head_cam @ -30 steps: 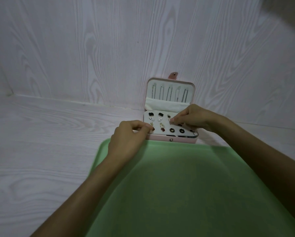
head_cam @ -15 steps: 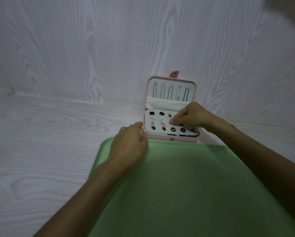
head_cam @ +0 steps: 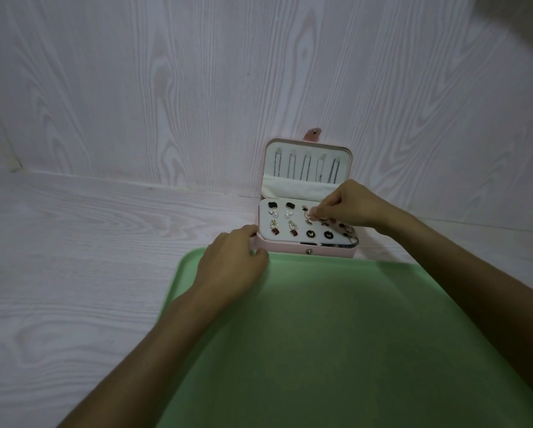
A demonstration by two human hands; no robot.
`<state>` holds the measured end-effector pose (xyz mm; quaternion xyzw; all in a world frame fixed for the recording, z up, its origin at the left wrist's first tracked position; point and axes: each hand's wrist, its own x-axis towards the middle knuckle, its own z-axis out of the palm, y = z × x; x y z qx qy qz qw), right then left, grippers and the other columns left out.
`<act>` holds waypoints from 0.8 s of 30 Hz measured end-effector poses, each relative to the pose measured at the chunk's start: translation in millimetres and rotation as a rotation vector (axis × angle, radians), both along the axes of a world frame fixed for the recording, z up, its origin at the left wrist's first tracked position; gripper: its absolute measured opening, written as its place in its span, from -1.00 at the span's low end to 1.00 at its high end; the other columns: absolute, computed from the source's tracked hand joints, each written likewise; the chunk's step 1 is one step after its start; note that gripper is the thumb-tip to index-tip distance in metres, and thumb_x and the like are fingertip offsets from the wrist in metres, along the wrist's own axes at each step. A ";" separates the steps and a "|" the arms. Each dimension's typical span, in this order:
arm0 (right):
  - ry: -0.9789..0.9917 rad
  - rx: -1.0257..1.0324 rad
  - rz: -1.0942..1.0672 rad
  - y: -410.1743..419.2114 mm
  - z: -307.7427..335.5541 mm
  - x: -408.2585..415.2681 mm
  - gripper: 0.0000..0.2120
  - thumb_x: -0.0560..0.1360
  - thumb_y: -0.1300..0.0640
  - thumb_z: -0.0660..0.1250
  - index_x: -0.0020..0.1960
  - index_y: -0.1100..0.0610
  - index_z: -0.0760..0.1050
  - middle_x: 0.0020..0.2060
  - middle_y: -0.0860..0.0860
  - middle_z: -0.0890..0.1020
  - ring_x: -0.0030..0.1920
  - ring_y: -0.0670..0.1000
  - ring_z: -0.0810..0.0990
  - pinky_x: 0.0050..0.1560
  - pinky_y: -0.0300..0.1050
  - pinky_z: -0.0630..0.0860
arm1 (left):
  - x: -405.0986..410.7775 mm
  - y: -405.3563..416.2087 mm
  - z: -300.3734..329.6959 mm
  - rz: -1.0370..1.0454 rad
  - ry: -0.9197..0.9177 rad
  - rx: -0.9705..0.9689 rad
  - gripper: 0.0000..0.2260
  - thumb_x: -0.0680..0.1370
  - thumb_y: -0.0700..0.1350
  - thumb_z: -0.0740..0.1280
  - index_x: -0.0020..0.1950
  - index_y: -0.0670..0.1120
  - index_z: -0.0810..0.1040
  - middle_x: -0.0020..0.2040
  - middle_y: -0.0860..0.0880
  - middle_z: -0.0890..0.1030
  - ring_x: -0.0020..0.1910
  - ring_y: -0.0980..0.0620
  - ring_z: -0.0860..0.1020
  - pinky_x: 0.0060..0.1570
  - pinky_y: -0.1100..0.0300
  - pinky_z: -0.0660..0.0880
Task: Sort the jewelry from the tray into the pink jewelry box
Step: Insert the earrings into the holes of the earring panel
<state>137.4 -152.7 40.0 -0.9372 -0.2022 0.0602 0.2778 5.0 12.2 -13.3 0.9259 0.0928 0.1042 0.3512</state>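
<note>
The pink jewelry box (head_cam: 289, 248) stands open against the wall, its lid upright with several necklaces (head_cam: 305, 166) hanging inside. Several earrings (head_cam: 289, 219) sit in rows on the white pad in its base. My right hand (head_cam: 348, 206) hovers over the right side of the pad, fingertips pinched on a small earring (head_cam: 310, 214) and hiding the pieces under it. My left hand (head_cam: 232, 261) grips the box's front left corner. The green tray (head_cam: 336, 350) lies in front of the box with nothing on it.
The box and tray rest on a white wood-grain surface (head_cam: 89, 257) that meets a matching wall (head_cam: 166, 88) right behind the box. Both my forearms cross the tray.
My left hand has drawn back from the earring pad to the box's front left corner. My right hand has lifted a little toward the upper right of the pad.
</note>
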 end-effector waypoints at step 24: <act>-0.138 0.347 -0.242 -51.5 21.8 11.6 -0.75 0.52 0.03 0.32 0.06 0.17 0.61 -0.31 -0.02 0.59 -0.36 -0.09 0.51 -0.34 -0.26 0.40 | 12.9 19.8 11.9 -0.009 -0.105 -0.178 -0.61 0.57 -0.15 0.26 0.41 -0.04 0.36 0.36 0.02 0.44 0.28 0.03 0.44 0.24 0.12 0.39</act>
